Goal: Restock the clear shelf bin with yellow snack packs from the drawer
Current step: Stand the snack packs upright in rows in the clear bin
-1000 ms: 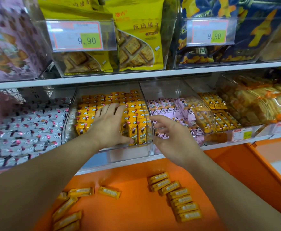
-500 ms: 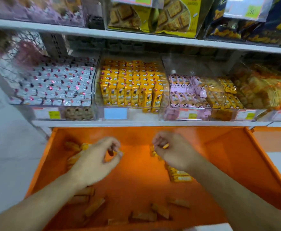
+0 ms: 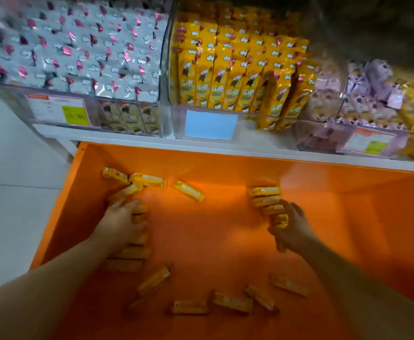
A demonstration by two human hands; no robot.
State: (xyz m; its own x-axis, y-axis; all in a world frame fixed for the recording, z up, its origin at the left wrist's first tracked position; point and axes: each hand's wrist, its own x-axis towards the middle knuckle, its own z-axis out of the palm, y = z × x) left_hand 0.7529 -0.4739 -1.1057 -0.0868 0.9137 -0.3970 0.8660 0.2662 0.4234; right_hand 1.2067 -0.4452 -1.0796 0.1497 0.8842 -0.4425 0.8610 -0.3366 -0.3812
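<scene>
Left hand [image 3: 121, 223] flat, fingers straight, pressing yellow snack packs [image 3: 137, 185] in orange drawer [image 3: 225, 236]. Clear shelf bin [image 3: 238, 77] above, blue blank label [image 3: 211, 124]; pack print unreadable. Right hand [image 3: 290, 228] curled around pack stack [image 3: 269, 204].

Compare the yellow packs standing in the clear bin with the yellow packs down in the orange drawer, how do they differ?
The packs in the clear bin stand upright in tight rows, while the packs in the drawer lie flat and scattered at odd angles. The bin is nearly full, whereas the drawer holds only loose clusters with bare orange floor between them. The left hand and right hand touch only drawer packs. Both sets look like the same yellow snack.
</scene>
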